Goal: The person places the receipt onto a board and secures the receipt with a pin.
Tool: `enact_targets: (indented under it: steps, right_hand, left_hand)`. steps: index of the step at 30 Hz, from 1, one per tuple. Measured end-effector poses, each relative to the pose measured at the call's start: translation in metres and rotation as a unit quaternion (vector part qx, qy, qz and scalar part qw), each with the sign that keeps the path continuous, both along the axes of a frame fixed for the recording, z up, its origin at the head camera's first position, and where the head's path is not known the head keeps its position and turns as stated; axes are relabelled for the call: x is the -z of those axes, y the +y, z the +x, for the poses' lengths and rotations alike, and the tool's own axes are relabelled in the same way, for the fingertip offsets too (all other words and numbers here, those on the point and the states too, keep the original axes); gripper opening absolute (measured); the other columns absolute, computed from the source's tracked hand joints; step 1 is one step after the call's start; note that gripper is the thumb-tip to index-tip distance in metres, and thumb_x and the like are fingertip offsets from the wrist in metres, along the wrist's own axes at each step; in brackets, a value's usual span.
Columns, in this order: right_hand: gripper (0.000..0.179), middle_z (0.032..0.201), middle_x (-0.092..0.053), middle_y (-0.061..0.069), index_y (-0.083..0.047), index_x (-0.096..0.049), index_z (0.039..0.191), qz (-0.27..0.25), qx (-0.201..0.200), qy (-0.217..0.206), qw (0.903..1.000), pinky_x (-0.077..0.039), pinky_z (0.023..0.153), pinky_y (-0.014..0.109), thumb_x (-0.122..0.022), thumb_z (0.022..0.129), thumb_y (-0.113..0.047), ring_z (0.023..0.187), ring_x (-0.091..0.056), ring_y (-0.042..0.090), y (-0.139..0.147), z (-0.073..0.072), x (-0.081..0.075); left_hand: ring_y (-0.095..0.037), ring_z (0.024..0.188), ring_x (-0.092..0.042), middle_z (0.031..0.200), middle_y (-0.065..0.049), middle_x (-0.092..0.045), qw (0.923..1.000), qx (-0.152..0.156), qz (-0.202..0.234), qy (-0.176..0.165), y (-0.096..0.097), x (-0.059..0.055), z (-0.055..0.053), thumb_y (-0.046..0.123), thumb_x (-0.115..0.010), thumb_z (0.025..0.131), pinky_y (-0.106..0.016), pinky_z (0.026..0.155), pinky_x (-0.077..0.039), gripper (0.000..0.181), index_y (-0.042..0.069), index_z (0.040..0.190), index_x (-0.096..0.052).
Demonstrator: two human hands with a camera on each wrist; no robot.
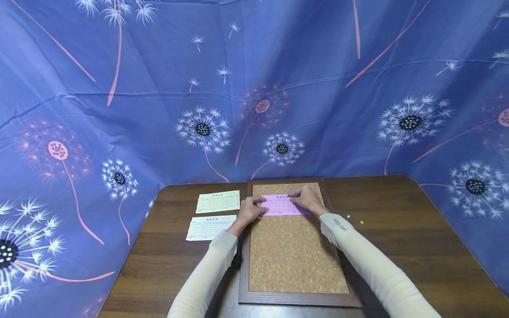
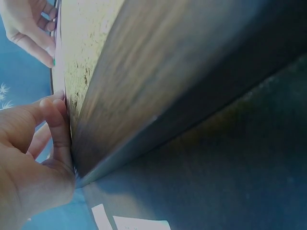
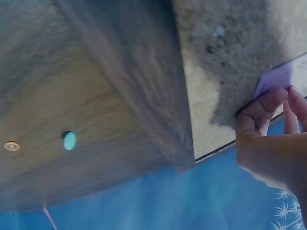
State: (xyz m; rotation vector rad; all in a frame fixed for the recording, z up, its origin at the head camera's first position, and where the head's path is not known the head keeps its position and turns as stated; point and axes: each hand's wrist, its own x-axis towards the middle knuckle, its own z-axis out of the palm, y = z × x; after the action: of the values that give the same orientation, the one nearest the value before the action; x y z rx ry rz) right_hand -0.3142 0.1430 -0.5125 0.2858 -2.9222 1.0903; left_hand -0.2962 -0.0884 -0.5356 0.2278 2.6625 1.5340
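Observation:
A purple printed paper slip (image 1: 280,206) lies across the upper part of a cork board (image 1: 296,256) with a dark wooden frame. My left hand (image 1: 249,210) holds the slip's left end, its thumb and index finger close together there in the left wrist view. At the slip's upper edge, right of its middle, my right hand (image 1: 308,199) pinches a small green thumbtack (image 1: 289,196). That tack shows as a speck of green at the fingertips (image 2: 52,62) in the left wrist view; its point is hidden.
Left of the board lie a pale green slip (image 1: 218,202) and a white slip (image 1: 208,228). A turquoise thumbtack (image 3: 70,141) and an orange thumbtack (image 3: 12,146) rest on the wooden table (image 1: 409,247) right of the board. A blue dandelion-print cloth (image 1: 338,123) hangs behind.

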Motion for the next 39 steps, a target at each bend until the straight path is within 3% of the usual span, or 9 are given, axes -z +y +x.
enact_targets:
  steps: [4, 9, 12, 19, 25, 29, 34, 39]
  right_hand:
    - [0.033, 0.114, -0.074, 0.022, 0.003, -0.072, 0.12, 0.006, -0.058, 0.016, 0.9982, -0.056, 0.083, 0.041, -0.073, 0.089, -0.008, 0.101, -0.07, 0.034, 0.003, 0.002, 0.005]
    - [0.043, 0.084, -0.069, 0.02, 0.016, -0.061, 0.127, -0.042, -0.135, 0.008, 0.9899, -0.039, 0.059, 0.021, -0.069, 0.089, -0.002, 0.067, -0.051, 0.01, 0.015, 0.014, 0.006]
    - [0.043, 0.077, -0.065, 0.014, 0.02, -0.058, 0.127, -0.08, -0.167, -0.007, 0.9827, -0.041, 0.052, 0.017, -0.066, 0.089, 0.003, 0.061, -0.05, 0.005, 0.027, 0.027, 0.003]
    - [0.04, 0.084, -0.071, 0.017, 0.012, -0.06, 0.131, -0.096, -0.151, -0.034, 0.9833, -0.055, 0.05, 0.03, -0.067, 0.094, 0.0, 0.064, -0.068, 0.028, 0.063, 0.059, -0.018]
    - [0.039, 0.08, -0.069, 0.013, 0.013, -0.06, 0.13, -0.104, -0.168, -0.023, 0.9799, -0.051, 0.053, 0.022, -0.068, 0.096, -0.005, 0.064, -0.063, 0.012, 0.101, 0.088, -0.019]
    - [0.038, 0.075, -0.061, 0.003, 0.013, -0.062, 0.127, -0.101, -0.176, -0.004, 0.9792, -0.046, 0.054, 0.02, -0.069, 0.095, -0.005, 0.064, -0.052, 0.0, 0.12, 0.105, -0.012]
    - [0.038, 0.076, -0.056, -0.004, 0.01, -0.065, 0.124, -0.107, -0.175, 0.018, 0.9785, -0.042, 0.057, 0.019, -0.074, 0.091, -0.005, 0.066, -0.047, -0.003, 0.132, 0.113, -0.004]
    - [0.041, 0.076, -0.059, 0.004, 0.015, -0.06, 0.125, -0.135, -0.203, 0.012, 0.9698, -0.044, 0.056, 0.02, -0.074, 0.09, -0.002, 0.067, -0.049, -0.003, 0.137, 0.116, 0.003]
  left_hand:
    - [-0.003, 0.044, -0.048, 0.063, -0.001, -0.055, 1.0, -0.005, -0.005, 0.003, -0.004, -0.001, -0.001, -0.004, -0.078, 0.083, -0.014, 0.041, -0.039, 0.033, -0.006, 0.116, -0.072]
    - [-0.004, 0.045, -0.048, 0.064, 0.0, -0.055, 0.9999, -0.003, -0.009, -0.002, -0.006, -0.002, 0.0, -0.003, -0.077, 0.085, -0.014, 0.042, -0.039, 0.033, -0.006, 0.117, -0.071]
    - [-0.003, 0.045, -0.049, 0.064, 0.001, -0.056, 0.9999, -0.002, -0.011, -0.004, -0.005, -0.001, 0.001, -0.002, -0.077, 0.085, -0.013, 0.043, -0.039, 0.033, -0.005, 0.118, -0.072]
    - [-0.003, 0.045, -0.049, 0.064, 0.0, -0.056, 0.9999, -0.004, -0.011, 0.005, -0.002, -0.002, 0.001, -0.002, -0.078, 0.084, -0.013, 0.042, -0.039, 0.034, -0.005, 0.117, -0.072]
    - [-0.003, 0.044, -0.048, 0.065, -0.002, -0.057, 1.0, 0.0, -0.005, 0.0, 0.0, 0.001, 0.006, -0.003, -0.078, 0.085, -0.013, 0.042, -0.039, 0.034, -0.007, 0.118, -0.071]
    - [-0.002, 0.044, -0.047, 0.064, -0.006, -0.06, 0.9997, 0.012, -0.018, 0.012, 0.0, 0.003, 0.01, -0.002, -0.078, 0.085, -0.013, 0.042, -0.039, 0.033, -0.008, 0.117, -0.071]
    - [-0.002, 0.044, -0.045, 0.066, -0.013, -0.064, 0.9992, 0.011, -0.026, 0.03, 0.001, -0.002, 0.009, -0.003, -0.077, 0.085, -0.013, 0.043, -0.036, 0.033, -0.008, 0.117, -0.071]
    - [-0.003, 0.044, -0.046, 0.067, -0.014, -0.063, 0.9992, 0.011, -0.026, 0.028, 0.002, -0.007, 0.01, -0.003, -0.077, 0.085, -0.013, 0.043, -0.036, 0.033, -0.008, 0.117, -0.071]
